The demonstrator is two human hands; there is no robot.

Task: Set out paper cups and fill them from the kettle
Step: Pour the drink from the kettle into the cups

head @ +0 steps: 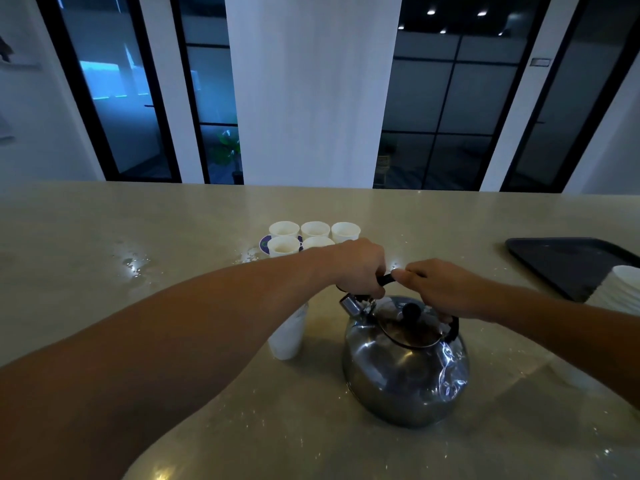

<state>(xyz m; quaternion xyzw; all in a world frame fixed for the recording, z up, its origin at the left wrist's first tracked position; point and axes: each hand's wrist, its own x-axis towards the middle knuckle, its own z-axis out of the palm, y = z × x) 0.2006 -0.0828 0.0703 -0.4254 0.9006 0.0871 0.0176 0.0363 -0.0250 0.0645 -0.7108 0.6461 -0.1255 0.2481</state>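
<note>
Left hand [358, 263]: fingers curled tight round the front end of the kettle's black handle [386, 279], above the spout [351, 304]. Right hand [440, 289]: fingers clamped on the same handle further back, fingertips almost touching the left hand. Kettle [405, 362]: polished steel, black lid knob, sitting on the tabletop [173, 216] toward its near edge, right of centre. One white paper cup [289, 336] stands just beside the kettle's left, partly hidden by the left forearm. Five paper cups [315, 230] are grouped mid-tabletop, beyond the hands. Open surface lies left; wet patches [133, 265] there. Dark tray [568, 261] and a cup stack [620, 289] sit at the right edge.
</note>
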